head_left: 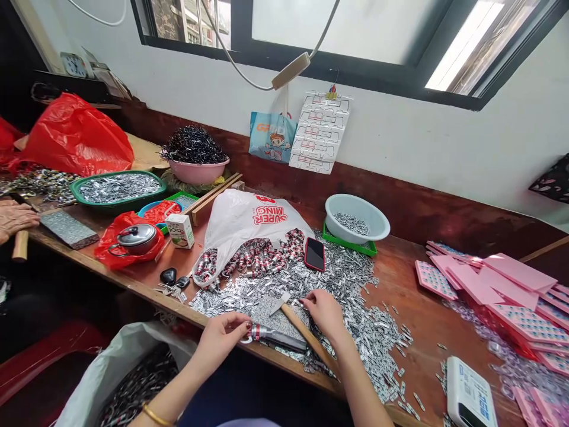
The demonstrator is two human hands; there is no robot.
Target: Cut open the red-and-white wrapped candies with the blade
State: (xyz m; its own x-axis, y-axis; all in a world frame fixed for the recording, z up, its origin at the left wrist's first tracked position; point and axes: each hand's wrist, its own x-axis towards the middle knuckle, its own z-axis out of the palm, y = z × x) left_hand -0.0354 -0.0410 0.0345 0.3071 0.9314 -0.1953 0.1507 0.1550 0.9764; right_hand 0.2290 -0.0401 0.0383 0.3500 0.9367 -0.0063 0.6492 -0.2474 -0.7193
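Note:
My left hand (222, 339) pinches a red-and-silver metal piece (255, 332) with a small hook-like end, at the tip of a dark metal bar (284, 340) by the table's front edge. My right hand (326, 315) is closed at the fingertips over the pile of small flat silver metal pieces (368, 332); what it holds, if anything, is too small to make out. Between the hands lies a hammer (306, 333) with a wooden handle, its head on a grey block (267, 309). Behind them, similar red-and-silver pieces (262, 258) spill from a white plastic bag (249, 216).
A phone (315, 254) lies on the pile, before a pale blue basin (358, 216). At left are keys (178, 284), a lidded pot (137, 237) and another person's hand (18, 219). Pink sheets (484, 284) and a white box (472, 394) sit right. An open sack (106, 367) stands below.

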